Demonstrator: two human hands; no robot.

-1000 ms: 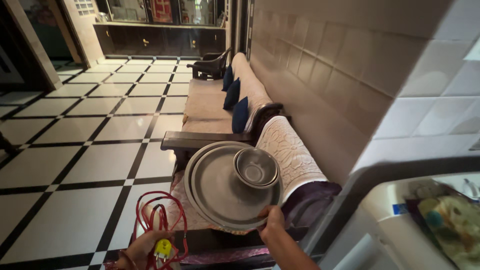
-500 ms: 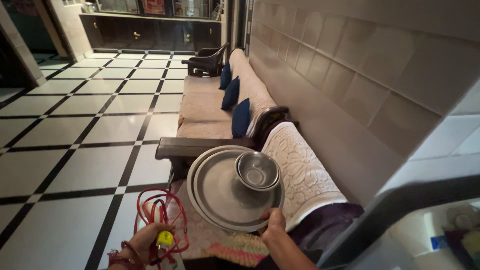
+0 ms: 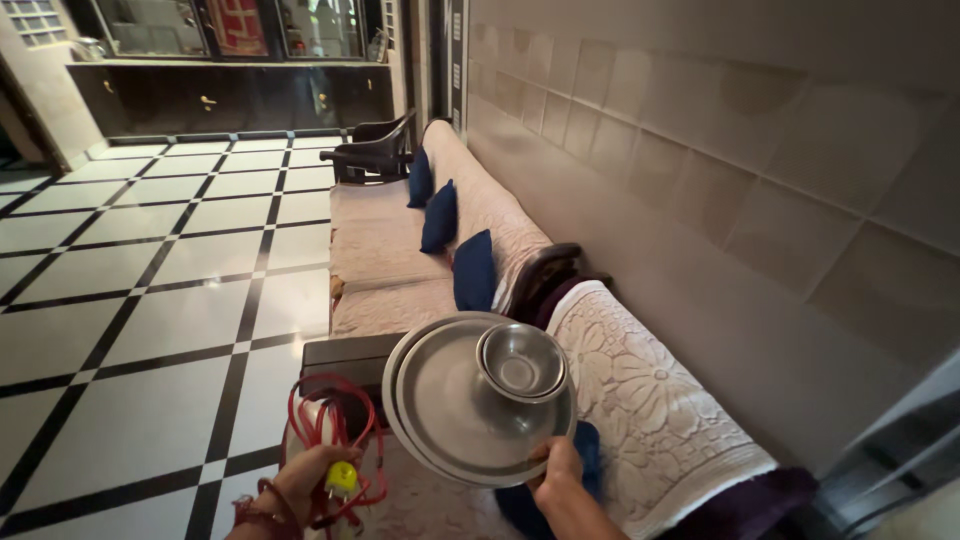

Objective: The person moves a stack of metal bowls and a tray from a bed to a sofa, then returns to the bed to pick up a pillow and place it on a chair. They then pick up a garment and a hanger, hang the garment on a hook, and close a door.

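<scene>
Right hand point(image 3: 558, 468) has a closed grip on the steel plates point(image 3: 455, 410)' rim, its palm hidden; left hand point(image 3: 312, 482) clutches the coiled red cable point(image 3: 330, 440), wrist cut off.

Floor point(image 3: 150, 330): white tiles w/ black grid lines, glossy. Long sofa point(image 3: 385, 250) stands on it along the tiled wall, beige patterned cover over seat & back. Three dark blue cushions point(image 3: 440, 215) lean on the backrest in a row. Dark plastic chair point(image 3: 370, 155) at the far end. Nearer seat point(image 3: 640, 400) has a white floral cover, dark wood armrest point(image 3: 340, 352) beside it.
</scene>
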